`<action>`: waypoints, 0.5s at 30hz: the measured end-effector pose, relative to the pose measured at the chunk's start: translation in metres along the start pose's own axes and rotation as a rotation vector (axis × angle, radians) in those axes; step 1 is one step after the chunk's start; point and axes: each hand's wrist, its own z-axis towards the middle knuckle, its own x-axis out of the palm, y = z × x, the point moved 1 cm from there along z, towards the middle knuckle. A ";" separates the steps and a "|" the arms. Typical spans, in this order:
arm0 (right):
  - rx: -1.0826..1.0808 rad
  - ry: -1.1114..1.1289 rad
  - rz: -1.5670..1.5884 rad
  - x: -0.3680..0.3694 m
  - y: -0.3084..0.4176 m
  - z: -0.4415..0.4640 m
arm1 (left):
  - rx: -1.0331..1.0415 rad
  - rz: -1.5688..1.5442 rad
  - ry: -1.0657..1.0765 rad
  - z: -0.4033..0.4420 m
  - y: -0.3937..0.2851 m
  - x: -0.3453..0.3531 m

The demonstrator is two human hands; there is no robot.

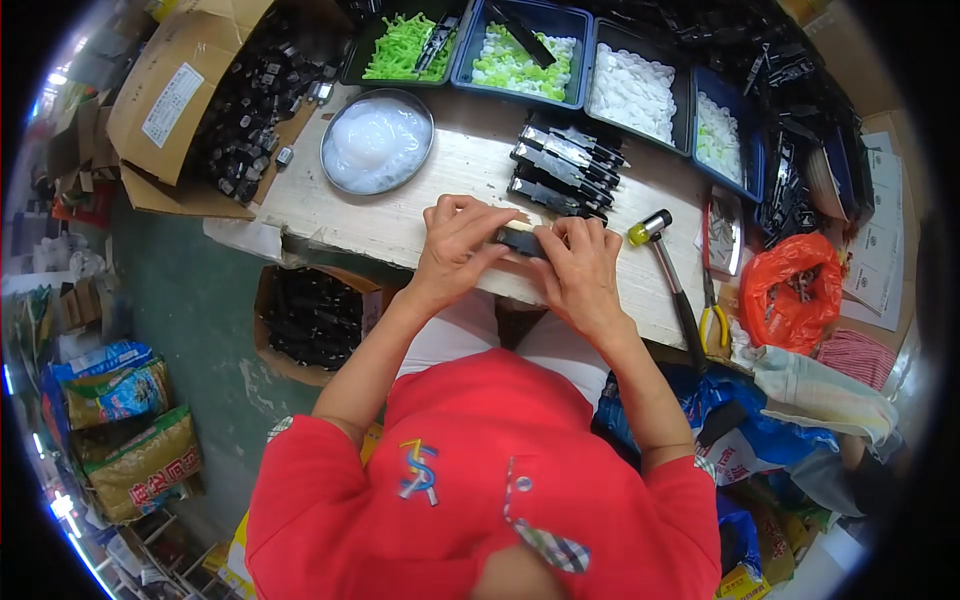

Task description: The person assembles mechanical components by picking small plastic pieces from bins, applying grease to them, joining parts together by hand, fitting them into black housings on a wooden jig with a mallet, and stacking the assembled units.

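Between my two hands, over the front edge of the white table point(460, 165), is a small black part point(521, 240) with a pale strip along its top. My left hand point(455, 245) pinches its left end with thumb and fingers. At the other end my right hand point(582, 262) grips it, fingers bent around it. Just beyond my hands lies a stack of black and silver parts point(565, 165). To the right rests a hammer point(668, 265) with a yellow-green face and black handle.
A round metal dish point(376, 142) holds a whitish, glossy substance. Trays at the back hold green strips point(410, 47) and white pieces point(633, 85). On the right are yellow-handled pliers point(713, 322) and a red plastic bag point(790, 290). A cardboard box point(180, 80) of black parts stands left.
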 end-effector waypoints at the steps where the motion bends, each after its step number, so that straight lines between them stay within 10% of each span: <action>1: 0.001 0.001 0.002 0.000 0.000 0.000 | -0.013 -0.003 0.024 0.001 0.000 0.000; 15: -0.015 0.031 0.001 -0.005 -0.007 -0.001 | 0.171 0.178 0.115 0.007 0.002 0.001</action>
